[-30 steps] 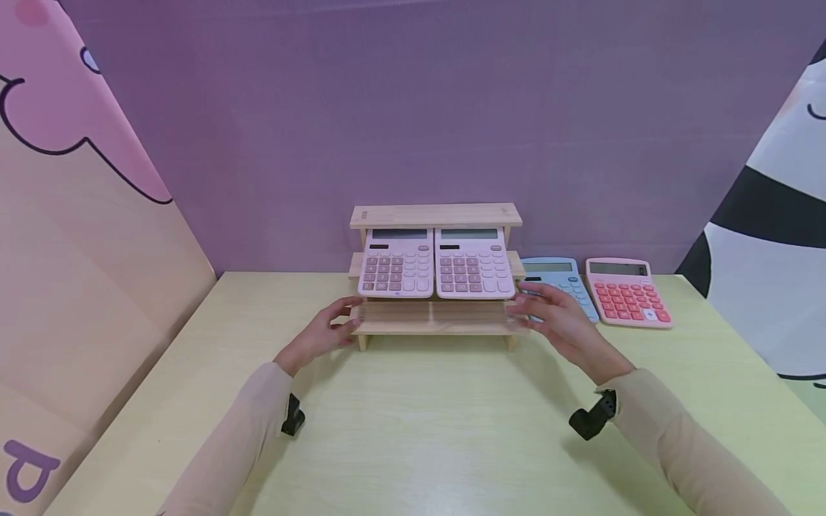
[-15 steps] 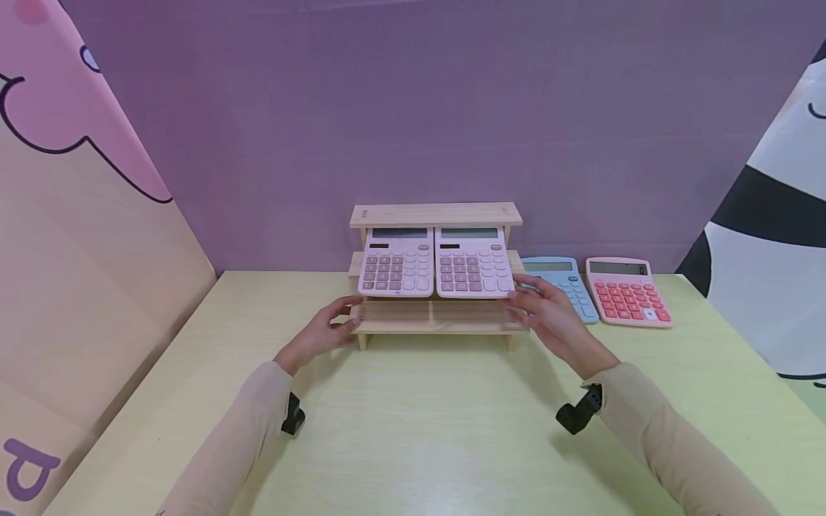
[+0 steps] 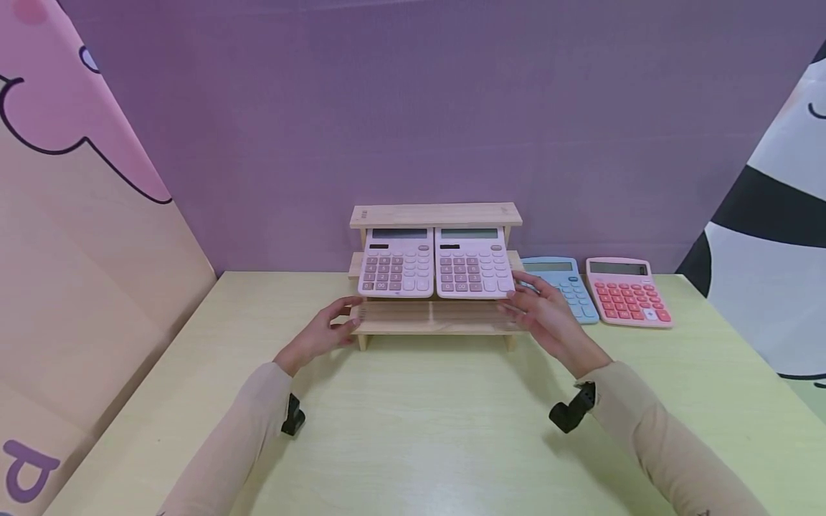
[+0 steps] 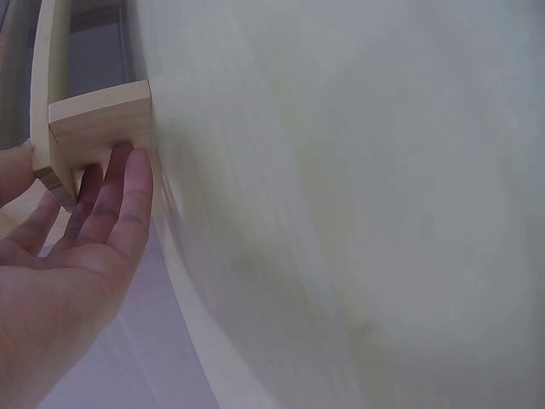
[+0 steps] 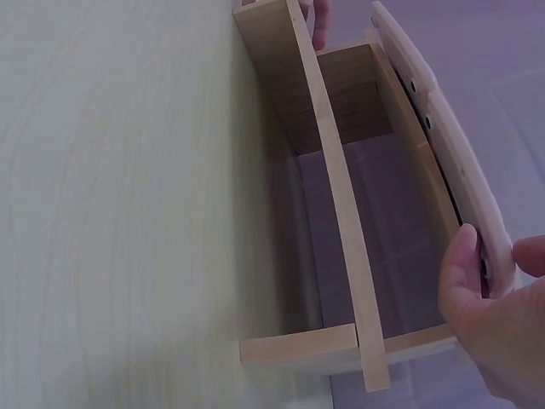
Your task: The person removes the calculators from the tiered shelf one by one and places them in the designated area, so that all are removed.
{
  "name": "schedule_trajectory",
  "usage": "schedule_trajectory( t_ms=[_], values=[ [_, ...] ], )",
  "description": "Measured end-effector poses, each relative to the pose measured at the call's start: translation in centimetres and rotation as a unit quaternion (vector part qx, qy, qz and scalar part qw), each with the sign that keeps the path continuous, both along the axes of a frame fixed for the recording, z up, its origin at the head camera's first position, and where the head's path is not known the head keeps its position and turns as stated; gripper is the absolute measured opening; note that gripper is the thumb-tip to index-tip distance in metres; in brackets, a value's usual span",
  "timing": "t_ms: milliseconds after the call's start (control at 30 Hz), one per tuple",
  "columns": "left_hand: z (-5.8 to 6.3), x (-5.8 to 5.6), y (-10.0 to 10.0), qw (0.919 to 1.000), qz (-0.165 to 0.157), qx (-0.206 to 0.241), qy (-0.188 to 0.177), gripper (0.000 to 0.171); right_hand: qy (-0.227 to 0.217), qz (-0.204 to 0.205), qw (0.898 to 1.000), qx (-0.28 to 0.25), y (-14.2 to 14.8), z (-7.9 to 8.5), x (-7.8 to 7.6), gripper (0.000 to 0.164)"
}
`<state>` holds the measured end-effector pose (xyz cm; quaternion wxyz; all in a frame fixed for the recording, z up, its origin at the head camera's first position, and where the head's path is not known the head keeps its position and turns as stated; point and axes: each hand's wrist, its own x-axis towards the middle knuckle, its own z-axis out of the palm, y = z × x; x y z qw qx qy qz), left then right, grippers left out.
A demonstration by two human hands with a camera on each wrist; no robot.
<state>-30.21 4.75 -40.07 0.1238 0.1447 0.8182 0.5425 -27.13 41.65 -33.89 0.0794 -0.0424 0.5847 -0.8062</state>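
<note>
A stepped wooden rack [image 3: 435, 327] stands on the table. Two pale pink calculators, the left one [image 3: 395, 276] and the right one [image 3: 474, 276], lean side by side on its middle tier, screens up. At the rack's left end, my left hand [image 3: 316, 337] grips the lowest shelf. In the left wrist view its thumb is over the board and its fingers [image 4: 136, 192] reach beneath, against the end leg. My right hand [image 3: 548, 315] pinches the right calculator's lower right corner. The right wrist view shows a fingertip under the calculator's edge [image 5: 464, 166] and another on its face side.
Right of the rack lie a blue calculator [image 3: 574, 290], partly covered by my right hand, and a pink calculator with red keys [image 3: 626, 294]. A purple backdrop [image 3: 426, 107] rises behind the table [image 3: 413, 430]. Printed panels flank both sides.
My right hand has moved left and slightly up, from beside the rack onto the right calculator's lower corner. The left hand and the calculators have stayed in place.
</note>
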Motion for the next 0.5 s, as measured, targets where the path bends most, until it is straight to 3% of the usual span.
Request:
schedule_trajectory(
  t_ms=[500],
  values=[
    [-0.1,-0.08,-0.08,0.9999,-0.009,0.001,0.005,0.05,0.001,0.004,0.999,-0.037,-0.03,-0.45,-0.31,0.051]
  ],
)
